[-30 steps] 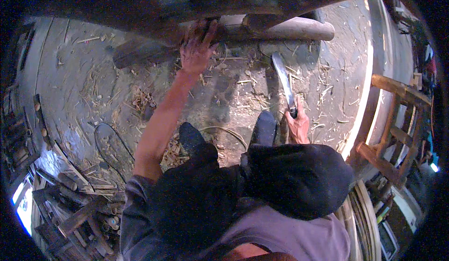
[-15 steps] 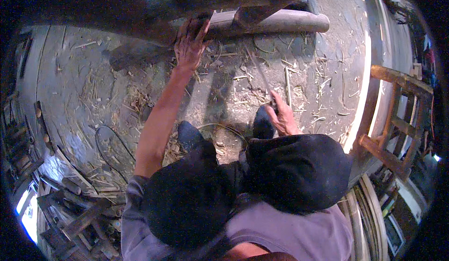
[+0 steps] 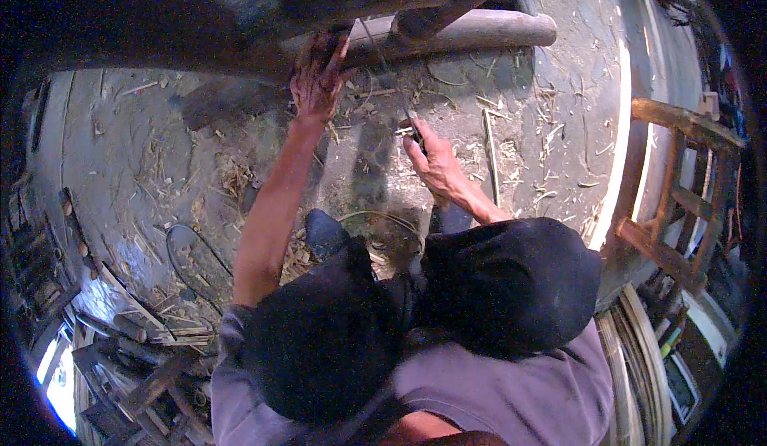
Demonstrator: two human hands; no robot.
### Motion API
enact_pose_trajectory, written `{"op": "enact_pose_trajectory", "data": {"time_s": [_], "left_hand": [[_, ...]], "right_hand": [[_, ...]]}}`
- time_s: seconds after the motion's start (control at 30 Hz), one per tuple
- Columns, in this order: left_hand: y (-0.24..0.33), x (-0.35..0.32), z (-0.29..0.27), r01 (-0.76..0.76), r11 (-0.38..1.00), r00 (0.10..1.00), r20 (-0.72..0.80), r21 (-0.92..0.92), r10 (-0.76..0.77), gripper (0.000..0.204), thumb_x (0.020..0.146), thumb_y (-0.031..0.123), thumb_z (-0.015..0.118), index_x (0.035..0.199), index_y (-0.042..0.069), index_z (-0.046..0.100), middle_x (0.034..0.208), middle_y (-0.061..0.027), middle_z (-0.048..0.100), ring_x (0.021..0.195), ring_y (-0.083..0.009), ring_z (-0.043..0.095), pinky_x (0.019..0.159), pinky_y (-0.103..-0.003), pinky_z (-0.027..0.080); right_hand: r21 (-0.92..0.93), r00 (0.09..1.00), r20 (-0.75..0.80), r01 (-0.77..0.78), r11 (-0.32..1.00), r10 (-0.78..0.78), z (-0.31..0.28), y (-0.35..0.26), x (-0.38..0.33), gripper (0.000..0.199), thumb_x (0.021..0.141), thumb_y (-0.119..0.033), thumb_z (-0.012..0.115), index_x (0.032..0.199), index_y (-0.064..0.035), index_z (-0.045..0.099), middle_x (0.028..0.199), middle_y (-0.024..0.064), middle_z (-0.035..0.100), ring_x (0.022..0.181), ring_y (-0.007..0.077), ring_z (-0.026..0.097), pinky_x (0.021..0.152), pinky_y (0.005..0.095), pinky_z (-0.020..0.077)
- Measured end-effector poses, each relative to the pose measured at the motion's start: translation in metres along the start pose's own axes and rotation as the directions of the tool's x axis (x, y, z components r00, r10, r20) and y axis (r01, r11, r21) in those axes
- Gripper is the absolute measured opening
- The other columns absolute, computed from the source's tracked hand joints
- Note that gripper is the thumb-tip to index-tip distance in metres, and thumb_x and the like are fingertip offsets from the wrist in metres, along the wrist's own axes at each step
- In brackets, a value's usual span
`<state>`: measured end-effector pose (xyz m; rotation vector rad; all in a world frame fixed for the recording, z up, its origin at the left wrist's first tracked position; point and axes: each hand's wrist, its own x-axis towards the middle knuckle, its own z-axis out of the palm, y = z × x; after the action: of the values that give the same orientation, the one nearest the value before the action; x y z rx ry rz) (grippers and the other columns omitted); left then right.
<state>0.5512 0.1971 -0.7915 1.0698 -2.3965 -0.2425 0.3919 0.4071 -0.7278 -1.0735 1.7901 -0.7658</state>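
A rounded wooden beam (image 3: 487, 29) lies across the top of the view, part of a heavy timber frame. My left hand (image 3: 316, 87) reaches up to it with fingers stretched out and apart, laid against the wood near its shaded left part. The fingertips are in shadow. My right hand (image 3: 435, 158) is closed around the handle of a long thin-bladed tool (image 3: 382, 61); the handle is mostly hidden. Its narrow grey blade slants up and left, its far end overlapping the beam to the right of my left hand. Whether the blade has teeth cannot be made out.
Wood shavings and thin strips litter the floor (image 3: 447, 118). A wooden frame with rungs (image 3: 679, 198) stands at right. A pile of wooden pieces (image 3: 144, 374) lies at lower left, near a dark loop of cord (image 3: 192, 254). Long bent strips (image 3: 639, 358) lean at lower right.
My right hand has moved forward and to the left, carrying the blade up so that it now overlaps the beam. My left hand stays at the beam, nearly unmoved.
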Motion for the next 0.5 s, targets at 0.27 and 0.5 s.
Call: {"op": "enact_pose_trajectory", "data": {"time_s": [0.27,0.5], "left_hand": [[0.015,0.002,-0.006,-0.055,0.997,0.993,-0.100,0.047,0.060,0.077,0.081,0.030,0.073,0.149,0.025,0.036,0.141,-0.0083,0.049,0.131,-0.0329,0.045,0.107,-0.048,0.038],[0.061,-0.026,0.000,-0.347,0.887,0.922,0.065,-0.304,0.382,0.061,0.078,0.018,0.071,0.135,0.012,0.052,0.140,-0.0102,0.047,0.134,-0.0324,0.041,0.114,-0.045,0.032]], "right_hand": [[-0.049,1.000,-0.002,-0.007,0.999,0.007,-0.019,0.020,-0.034,0.037,0.096,-0.023,0.056,0.129,-0.0075,0.051,0.081,0.0162,0.060,0.073,0.0230,0.059,0.068,0.0357,0.0477],[-0.149,0.977,-0.203,-0.090,0.985,0.058,-0.041,0.060,-0.088,0.037,0.095,-0.018,0.058,0.130,-0.0080,0.054,0.097,0.0173,0.066,0.087,0.0238,0.064,0.079,0.0336,0.0488]]}}
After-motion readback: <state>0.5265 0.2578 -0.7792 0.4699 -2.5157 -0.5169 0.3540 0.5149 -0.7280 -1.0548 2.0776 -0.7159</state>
